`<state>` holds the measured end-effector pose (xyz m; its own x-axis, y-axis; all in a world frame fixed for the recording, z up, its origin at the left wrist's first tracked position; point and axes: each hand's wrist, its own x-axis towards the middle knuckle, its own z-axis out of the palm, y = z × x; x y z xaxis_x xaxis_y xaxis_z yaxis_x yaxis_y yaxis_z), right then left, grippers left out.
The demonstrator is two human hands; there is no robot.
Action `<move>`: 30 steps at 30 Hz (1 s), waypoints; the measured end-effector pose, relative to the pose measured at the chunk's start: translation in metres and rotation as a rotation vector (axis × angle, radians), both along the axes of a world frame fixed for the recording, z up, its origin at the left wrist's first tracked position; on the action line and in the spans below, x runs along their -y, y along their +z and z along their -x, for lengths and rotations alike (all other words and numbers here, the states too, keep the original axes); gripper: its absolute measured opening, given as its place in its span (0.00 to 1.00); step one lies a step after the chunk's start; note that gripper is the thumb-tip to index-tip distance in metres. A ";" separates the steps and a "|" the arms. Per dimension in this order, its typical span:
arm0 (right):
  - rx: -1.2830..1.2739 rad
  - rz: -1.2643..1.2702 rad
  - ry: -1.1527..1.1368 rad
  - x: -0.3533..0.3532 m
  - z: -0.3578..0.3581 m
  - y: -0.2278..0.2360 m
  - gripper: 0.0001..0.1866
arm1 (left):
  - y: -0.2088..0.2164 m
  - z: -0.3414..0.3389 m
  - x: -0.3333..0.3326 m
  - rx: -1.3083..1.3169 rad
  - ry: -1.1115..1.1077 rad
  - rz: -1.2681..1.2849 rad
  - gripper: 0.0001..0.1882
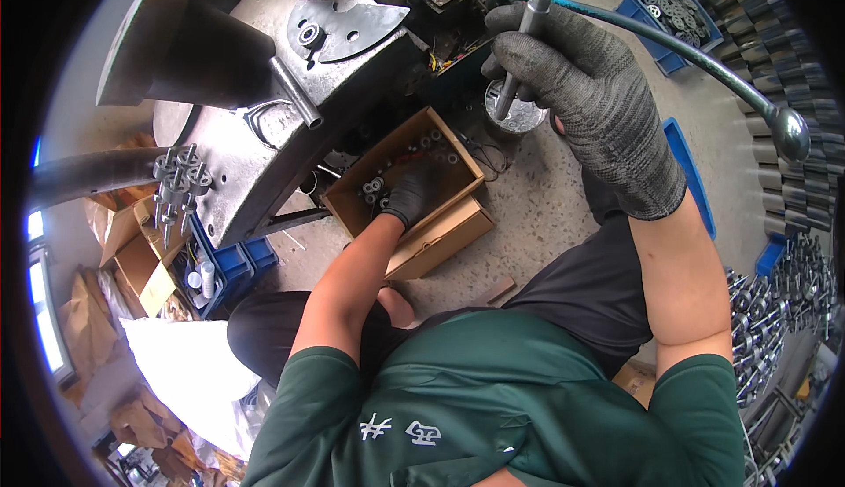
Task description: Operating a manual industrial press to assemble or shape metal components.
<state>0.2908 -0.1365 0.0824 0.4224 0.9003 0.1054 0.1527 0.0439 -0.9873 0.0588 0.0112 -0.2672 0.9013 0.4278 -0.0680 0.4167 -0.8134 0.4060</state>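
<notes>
My right hand [585, 91], in a grey knit glove, is closed around a stepped metal shaft [533, 19], tilted with its thin tip up. Across the upper fingers runs a curved lever [704, 58] with a ball end; whether the hand touches it I cannot tell. My left hand [410, 197], gloved too, reaches down into a cardboard box [462, 190] where small ring-shaped bearings [373, 186] lie. Shadow hides its fingers. On the machine table, a flat curved metal plate [361, 31] carries a bearing [309, 35].
A cluster of shafts with round discs [180, 179] stands at the table's left edge. Below the right hand is a metal tin [519, 117]. A blue crate [673, 12] of metal discs sits at the far right; many shafted parts [766, 311] are piled nearer. Another blue bin [224, 263] stands left.
</notes>
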 end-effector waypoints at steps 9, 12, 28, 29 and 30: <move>0.115 -0.111 -0.025 0.002 -0.011 -0.003 0.19 | 0.097 -0.132 0.027 0.347 0.103 0.304 0.13; 0.184 -0.037 -0.072 0.004 -0.016 0.000 0.19 | 0.102 -0.141 0.030 0.300 0.235 0.462 0.17; 0.185 0.119 0.033 0.152 -0.097 0.017 0.19 | 0.330 0.091 0.016 0.028 -0.049 0.185 0.20; 0.552 -0.083 0.028 0.167 -0.110 0.007 0.19 | 0.335 0.109 0.005 0.051 -0.036 0.159 0.21; 0.358 0.028 -0.002 0.188 -0.124 -0.005 0.20 | 0.336 0.128 -0.007 0.035 0.024 0.112 0.20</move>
